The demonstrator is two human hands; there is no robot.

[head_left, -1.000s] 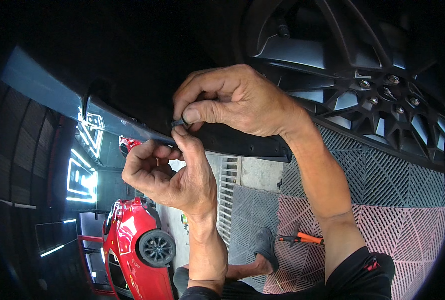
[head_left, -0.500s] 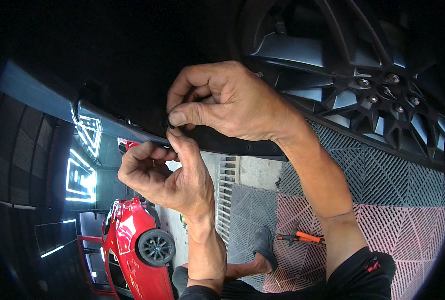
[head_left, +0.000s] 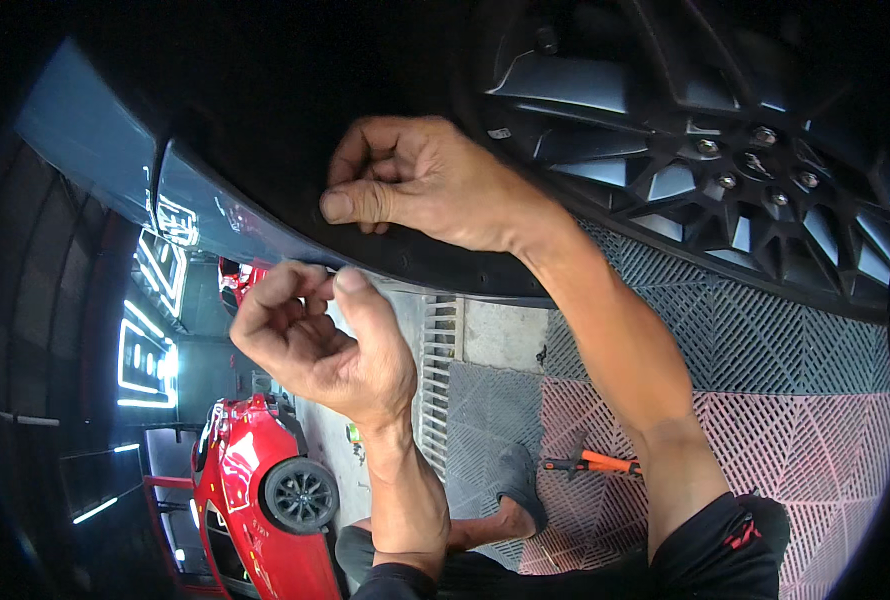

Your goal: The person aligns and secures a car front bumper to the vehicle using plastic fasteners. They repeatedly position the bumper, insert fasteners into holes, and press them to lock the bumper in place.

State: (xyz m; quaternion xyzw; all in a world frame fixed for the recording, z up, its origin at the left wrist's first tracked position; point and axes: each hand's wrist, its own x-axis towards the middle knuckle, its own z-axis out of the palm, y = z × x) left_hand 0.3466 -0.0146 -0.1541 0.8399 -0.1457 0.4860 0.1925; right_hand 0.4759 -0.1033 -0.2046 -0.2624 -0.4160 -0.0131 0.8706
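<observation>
My right hand [head_left: 430, 185] is raised in front of the black wheel-arch liner [head_left: 450, 262]. Its thumb and curled fingers are closed in a pinch near the liner's surface; whatever they hold is too dark to make out. Lower and to the left, my left hand [head_left: 330, 340] is closed too, thumb against the forefinger, beside the lip of the blue-grey car fender [head_left: 235, 215]. Any small thing between its fingertips is not discernible. The two hands are apart.
A dark multi-spoke wheel [head_left: 665, 185] fills the upper right. Below it lie grey and pink slatted floor tiles [head_left: 795, 440] with an orange-handled tool [head_left: 610, 462]. A drain grate [head_left: 438, 375] runs along the floor. A red car [head_left: 255, 470] stands lower left.
The hands have drawn apart: my right thumb no longer meets the left fingertips. The view has shifted slightly, showing more of the fender at the left.
</observation>
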